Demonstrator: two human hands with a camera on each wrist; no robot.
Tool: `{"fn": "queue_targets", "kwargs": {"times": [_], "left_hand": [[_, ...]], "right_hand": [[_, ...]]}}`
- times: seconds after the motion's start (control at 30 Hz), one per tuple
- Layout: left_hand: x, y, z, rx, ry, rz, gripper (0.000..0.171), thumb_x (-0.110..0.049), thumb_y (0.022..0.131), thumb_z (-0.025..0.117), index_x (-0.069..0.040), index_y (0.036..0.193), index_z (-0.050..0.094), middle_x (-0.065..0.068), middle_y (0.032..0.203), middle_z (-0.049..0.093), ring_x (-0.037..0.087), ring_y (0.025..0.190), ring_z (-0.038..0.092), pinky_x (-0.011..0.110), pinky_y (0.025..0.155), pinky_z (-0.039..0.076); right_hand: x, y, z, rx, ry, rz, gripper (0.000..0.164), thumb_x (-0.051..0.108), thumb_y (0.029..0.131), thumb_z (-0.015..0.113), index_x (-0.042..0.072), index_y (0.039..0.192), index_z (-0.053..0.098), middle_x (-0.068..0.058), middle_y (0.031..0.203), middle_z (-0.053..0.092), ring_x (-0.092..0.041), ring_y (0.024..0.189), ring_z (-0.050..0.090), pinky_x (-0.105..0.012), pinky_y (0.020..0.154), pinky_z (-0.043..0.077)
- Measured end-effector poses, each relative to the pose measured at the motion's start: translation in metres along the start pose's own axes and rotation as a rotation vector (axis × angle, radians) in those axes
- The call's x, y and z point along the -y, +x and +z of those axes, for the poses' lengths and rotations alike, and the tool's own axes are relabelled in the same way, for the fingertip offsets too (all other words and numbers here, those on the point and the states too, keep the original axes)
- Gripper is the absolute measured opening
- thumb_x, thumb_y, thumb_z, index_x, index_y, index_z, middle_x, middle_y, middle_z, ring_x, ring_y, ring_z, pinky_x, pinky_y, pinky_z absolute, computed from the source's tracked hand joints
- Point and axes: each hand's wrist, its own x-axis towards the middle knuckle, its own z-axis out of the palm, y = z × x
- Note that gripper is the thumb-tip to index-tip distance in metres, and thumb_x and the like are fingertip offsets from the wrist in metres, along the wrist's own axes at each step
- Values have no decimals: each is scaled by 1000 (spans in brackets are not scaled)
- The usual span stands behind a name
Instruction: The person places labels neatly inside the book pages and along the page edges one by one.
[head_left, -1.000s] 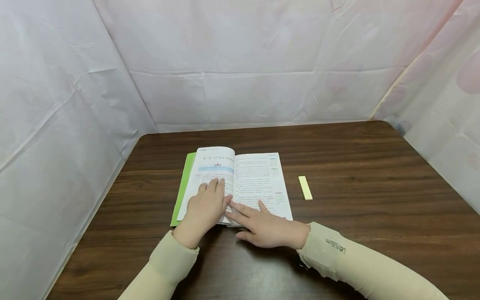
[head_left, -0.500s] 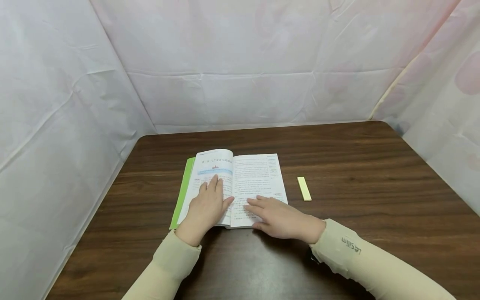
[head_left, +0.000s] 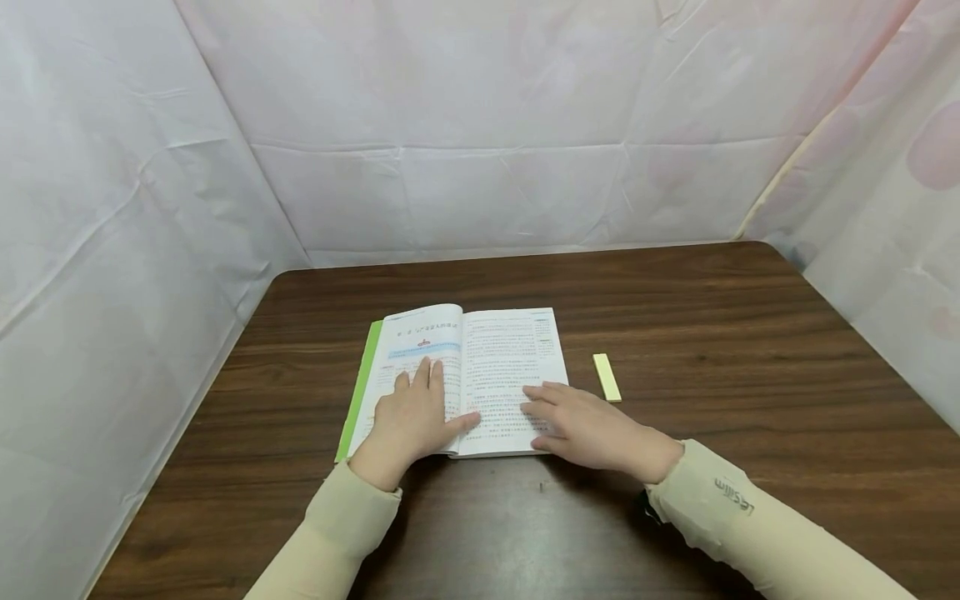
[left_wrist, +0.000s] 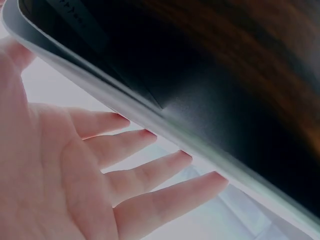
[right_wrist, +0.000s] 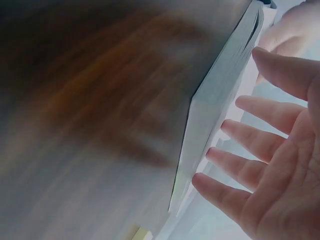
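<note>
An open book [head_left: 510, 350] with printed white pages lies on the dark wooden table, a green cover edge [head_left: 358, 392] showing along its left side. My left hand [head_left: 408, 421] rests on the left page with its fingers spread, the thumb reaching across the gutter onto the right page. At the lower right corner of the right page, my right hand [head_left: 585, 425] touches the paper with extended fingers. In the left wrist view the straight fingertips [left_wrist: 215, 177] meet the page. The right wrist view has the book's thick page block [right_wrist: 215, 100] beside the right fingers [right_wrist: 250, 140].
A small pale yellow strip [head_left: 607, 377], perhaps a pad of sticky notes, lies on the table [head_left: 712, 333] to the right of the book. Pale draped sheets [head_left: 450, 192] hang behind the table and at both sides.
My right hand has slid right from the gutter to the right page's outer edge. My left thumb has spread onto the right page. The book lies slightly further left, its pages flatter.
</note>
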Motion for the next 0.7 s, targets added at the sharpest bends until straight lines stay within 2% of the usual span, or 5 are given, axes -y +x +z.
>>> {"fn": "queue_targets", "kwargs": {"times": [0.1,0.23,0.5,0.7], "left_hand": [[0,0,0,5,6,2,104,-74,84,55,-1,154,31,19,160,31,46,138,40,57,87,51],[1,1,1,-3,12,5,95,-68,89,54,-1,153,33,19,159,34,44,135,42,56,84,51],[3,2,1,-28,19,19,90,-60,89,58,-1,153,33,19,157,36,44,134,41,56,83,52],[2,2,1,-61,14,35,91,-60,87,61,0,151,35,20,155,38,44,132,44,56,82,53]], "right_hand": [[-4,-4,-2,-17,2,16,46,26,93,69,2,131,62,-16,144,54,-38,134,49,-51,109,40],[-12,-11,-6,-58,19,40,45,25,92,71,3,130,63,-16,142,56,-36,132,52,-50,106,43],[-39,-23,-16,-66,33,206,50,27,91,72,3,133,61,-16,143,55,-38,133,49,-55,104,43],[-63,-31,-22,-57,-16,271,49,25,89,74,5,132,62,-18,143,54,-40,131,50,-58,98,46]]}}
